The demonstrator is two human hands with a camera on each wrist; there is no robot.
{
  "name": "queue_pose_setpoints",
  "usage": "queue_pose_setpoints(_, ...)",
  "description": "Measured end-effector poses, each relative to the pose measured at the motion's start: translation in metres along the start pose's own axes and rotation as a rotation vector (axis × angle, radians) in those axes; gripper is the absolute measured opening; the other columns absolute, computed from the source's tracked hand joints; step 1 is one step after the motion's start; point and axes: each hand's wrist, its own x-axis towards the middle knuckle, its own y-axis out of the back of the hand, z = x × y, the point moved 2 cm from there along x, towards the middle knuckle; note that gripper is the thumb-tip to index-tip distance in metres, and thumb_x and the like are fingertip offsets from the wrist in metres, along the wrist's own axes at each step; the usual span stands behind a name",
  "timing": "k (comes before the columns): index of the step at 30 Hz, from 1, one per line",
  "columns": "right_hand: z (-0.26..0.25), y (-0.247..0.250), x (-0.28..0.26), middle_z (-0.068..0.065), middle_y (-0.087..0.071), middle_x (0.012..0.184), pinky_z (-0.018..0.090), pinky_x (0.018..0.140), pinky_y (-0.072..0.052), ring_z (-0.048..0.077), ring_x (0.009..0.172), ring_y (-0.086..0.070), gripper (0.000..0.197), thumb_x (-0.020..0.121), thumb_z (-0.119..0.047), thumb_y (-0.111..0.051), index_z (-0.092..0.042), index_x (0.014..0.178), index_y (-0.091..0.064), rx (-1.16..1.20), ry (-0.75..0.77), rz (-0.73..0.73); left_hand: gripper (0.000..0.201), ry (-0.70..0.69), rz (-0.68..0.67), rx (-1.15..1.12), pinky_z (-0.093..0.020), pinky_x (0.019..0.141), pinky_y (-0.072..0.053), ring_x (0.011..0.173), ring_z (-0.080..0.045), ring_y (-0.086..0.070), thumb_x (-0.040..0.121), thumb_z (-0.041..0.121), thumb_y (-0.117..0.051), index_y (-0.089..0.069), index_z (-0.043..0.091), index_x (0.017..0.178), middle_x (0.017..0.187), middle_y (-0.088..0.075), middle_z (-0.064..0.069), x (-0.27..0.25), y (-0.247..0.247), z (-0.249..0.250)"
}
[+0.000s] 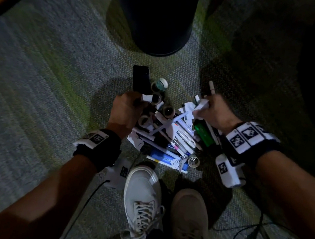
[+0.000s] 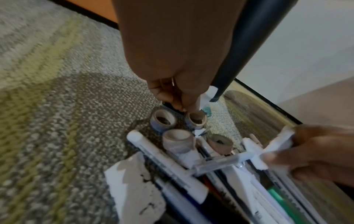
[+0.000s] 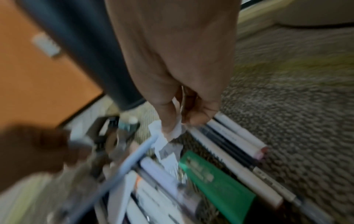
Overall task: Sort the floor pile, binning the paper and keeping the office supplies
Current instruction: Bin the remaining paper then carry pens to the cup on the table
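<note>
Reaching down from above, two hands work a pile (image 1: 167,138) of pens, tape rolls and paper on grey-green carpet (image 1: 48,78). At the pile's left edge, the left hand (image 1: 125,111) has its fingers curled down among the tape rolls; the left wrist view shows the fingertips (image 2: 188,108) touching the rim of one roll (image 2: 195,119), though whether they grip it cannot be told. That view counts four rolls close together, and a white marker (image 2: 162,159) lying beside them over a torn paper scrap (image 2: 134,186). The head view alone shows a black phone-like slab (image 1: 140,78) past the rolls and two shoes (image 1: 143,197) near the pile. At the right edge, the right hand (image 1: 216,111) pinches crumpled white paper (image 3: 177,130) between thumb and fingers, just above the pile. The right wrist view shows a flat green item (image 3: 214,178) under it and several pens to the right. A dark bin (image 1: 155,15) stands just beyond the pile.
</note>
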Motion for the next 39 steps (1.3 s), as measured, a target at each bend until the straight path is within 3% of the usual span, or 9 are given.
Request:
queue_pose_setpoints(3,0.005,0.012,-0.012,0.007,-0.065,0.070,0.035,0.062,-0.051,0.020,0.064,-0.062,0.019,0.069,-0.022,-0.077,-0.009,0.076,-0.065,0.118,-0.008,0.044,0.017,-0.011,-0.054,0.023,-0.034,0.060,-0.046,0.069,-0.032,-0.064,0.084,0.018,-0.073,-0.068,0.003,0.078,0.073,-0.068,-0.012,-0.004,-0.002,-0.004)
queue_pose_setpoints(5,0.008,0.015,-0.019,0.010,-0.066,0.063,0.038,0.059,-0.052,0.024,0.059,-0.061,0.017,0.078,-0.009,-0.076,-0.007,0.068,-0.062,0.293,-0.051,0.004,0.010,-0.027,-0.114,0.013,-0.035,0.064,-0.050,0.075,-0.030,-0.067,0.085,0.018,-0.072,-0.069,0.008,0.085,0.077,-0.070,-0.011,-0.007,-0.004,-0.002)
queue_pose_setpoints(9,0.015,0.015,-0.024,0.015,-0.071,0.076,0.041,0.065,-0.055,0.026,0.061,-0.065,0.015,0.081,0.000,-0.075,-0.003,0.092,-0.066,0.366,-0.048,-0.045,0.018,-0.141,-0.251,0.093,-0.035,0.070,-0.052,0.082,-0.030,-0.067,0.081,0.024,-0.065,-0.068,0.018,0.097,0.086,-0.071,-0.008,-0.010,-0.015,0.013)
queue_pose_setpoints(16,0.004,0.014,-0.017,-0.001,-0.069,0.091,0.021,0.069,-0.050,0.014,0.080,-0.064,0.039,0.076,-0.008,-0.078,-0.018,0.113,-0.069,-0.117,0.173,-0.053,0.033,-0.286,-0.374,0.308,-0.041,0.083,-0.054,0.103,-0.029,-0.066,0.084,0.022,-0.056,-0.065,0.033,0.114,0.113,-0.067,-0.003,0.016,-0.027,0.033)
queue_pose_setpoints(21,-0.016,-0.001,-0.001,0.009,-0.070,0.101,0.017,0.073,-0.044,0.019,0.087,-0.064,0.048,0.079,-0.003,-0.075,-0.015,0.124,-0.065,-0.340,0.303,-0.096,0.030,-0.266,-0.334,0.459,-0.041,0.084,-0.054,0.103,-0.032,-0.065,0.094,0.020,-0.052,-0.066,0.027,0.119,0.115,-0.067,-0.007,0.025,-0.028,0.036)
queue_pose_setpoints(28,-0.009,0.019,0.011,0.006,-0.062,0.081,0.025,0.064,-0.040,0.023,0.078,-0.062,0.007,0.078,-0.014,-0.071,-0.013,0.084,-0.069,-0.404,0.234,-0.002,0.027,-0.387,-0.341,0.499,-0.044,0.083,-0.050,0.110,-0.036,-0.060,0.093,0.019,-0.054,-0.069,0.019,0.115,0.121,-0.063,-0.011,0.024,-0.027,0.040)
queue_pose_setpoints(32,-0.011,0.011,0.013,0.007,-0.066,0.090,0.032,0.087,-0.049,0.027,0.092,-0.064,0.031,0.068,-0.034,-0.076,-0.031,0.096,-0.064,-0.526,0.249,-0.066,0.027,-0.412,-0.335,0.461,-0.047,0.083,-0.050,0.112,-0.039,-0.058,0.090,0.006,-0.054,-0.071,0.009,0.110,0.123,-0.063,-0.013,0.023,-0.027,0.040)
queue_pose_setpoints(35,-0.026,0.002,0.010,0.008,-0.067,0.096,0.041,0.107,-0.034,0.021,0.101,-0.058,0.051,0.072,-0.018,-0.077,-0.029,0.118,-0.061,-0.575,0.320,-0.145,0.028,-0.410,-0.356,0.463,-0.048,0.084,-0.051,0.112,-0.039,-0.058,0.088,0.009,-0.055,-0.070,0.008,0.112,0.121,-0.063,-0.014,0.026,-0.026,0.040)
queue_pose_setpoints(39,-0.033,-0.010,0.004,0.012,-0.065,0.093,0.033,0.076,-0.047,0.033,0.096,-0.063,0.049,0.079,-0.007,-0.068,-0.018,0.125,-0.056,-0.605,0.372,-0.190,0.023,-0.281,-0.320,0.268,-0.042,0.079,-0.052,0.100,-0.035,-0.064,0.085,0.022,-0.059,-0.066,0.015,0.106,0.110,-0.068,-0.010,0.035,-0.021,0.038)
